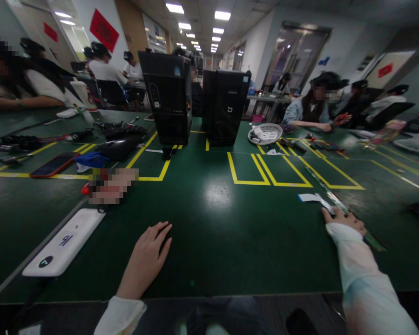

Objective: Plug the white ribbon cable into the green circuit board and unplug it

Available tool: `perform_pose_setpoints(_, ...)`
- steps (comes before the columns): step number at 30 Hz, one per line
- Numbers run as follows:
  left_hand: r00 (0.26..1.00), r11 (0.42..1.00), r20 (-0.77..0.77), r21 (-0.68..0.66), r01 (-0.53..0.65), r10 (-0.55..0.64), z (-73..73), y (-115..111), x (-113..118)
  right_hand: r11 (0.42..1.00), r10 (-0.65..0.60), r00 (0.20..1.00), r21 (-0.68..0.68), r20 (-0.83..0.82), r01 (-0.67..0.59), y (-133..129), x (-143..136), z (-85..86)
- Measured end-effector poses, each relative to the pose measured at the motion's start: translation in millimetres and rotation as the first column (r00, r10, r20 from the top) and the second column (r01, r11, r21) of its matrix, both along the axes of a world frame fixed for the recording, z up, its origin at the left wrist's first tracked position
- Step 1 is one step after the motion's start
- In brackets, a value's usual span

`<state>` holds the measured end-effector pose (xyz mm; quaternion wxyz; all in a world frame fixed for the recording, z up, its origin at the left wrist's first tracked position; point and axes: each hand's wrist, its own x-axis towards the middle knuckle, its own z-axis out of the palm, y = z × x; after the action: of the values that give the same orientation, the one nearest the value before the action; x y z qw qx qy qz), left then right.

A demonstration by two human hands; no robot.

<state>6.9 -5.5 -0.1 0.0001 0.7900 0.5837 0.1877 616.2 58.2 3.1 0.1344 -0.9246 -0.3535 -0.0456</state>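
My left hand [148,253] is at the near side of the green table [223,251], palm down, with its fingers stretched out and nothing in them. At the right, my right hand [346,222] has its fingers curled over a long, narrow green circuit board strip [374,242]. The strip runs diagonally, showing on both sides of the hand. A white flat ribbon cable [310,197] with a blue end sticks out to the left beside the thumb. The fingertips are partly hidden behind the hand.
Two black computer towers [167,97] stand at the back. A white basket [265,134] holds small parts. A white power bank-like device [64,242] lies at the left, near an orange-edged phone [54,164] and cables. Yellow tape [249,183] marks rectangles. Other people sit around.
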Motion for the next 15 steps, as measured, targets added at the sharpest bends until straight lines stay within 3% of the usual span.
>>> perform_pose_setpoints(15, 1.000, 1.000, 0.030, 0.013, -0.005, 0.005, 2.8, -0.8, 1.4, 0.998, 0.063, 0.998, -0.007, 0.028, -0.062, -2.5, -1.1, -3.7)
